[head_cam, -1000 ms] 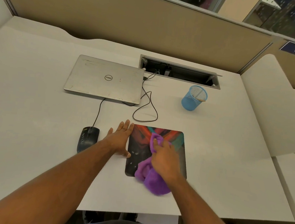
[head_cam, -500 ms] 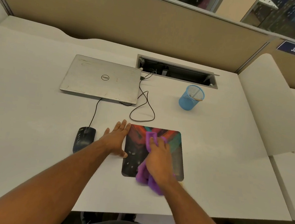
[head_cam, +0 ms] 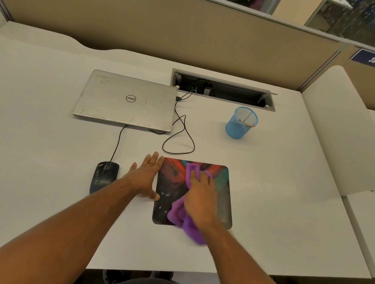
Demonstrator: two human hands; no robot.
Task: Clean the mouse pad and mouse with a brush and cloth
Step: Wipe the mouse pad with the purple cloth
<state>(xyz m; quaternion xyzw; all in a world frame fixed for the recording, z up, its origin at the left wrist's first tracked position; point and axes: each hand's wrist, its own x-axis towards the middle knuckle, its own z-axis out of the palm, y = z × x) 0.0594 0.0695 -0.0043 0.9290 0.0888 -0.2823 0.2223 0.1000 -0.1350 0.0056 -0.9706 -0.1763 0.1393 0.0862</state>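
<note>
Mouse pad (head_cam: 224,194) lies at the desk's near edge. My right hand (head_cam: 200,200) presses a bunched purple cloth (head_cam: 179,215) onto it, fingers curled over the fabric. My left hand (head_cam: 146,179) lies flat and open at the pad's nine o'clock edge, holding nothing. I judge a hard stroke toward six o'clock could slide the pad off. Farther toward nine o'clock sits the mouse (head_cam: 103,176), whose cable (head_cam: 116,145) could snag.
</note>
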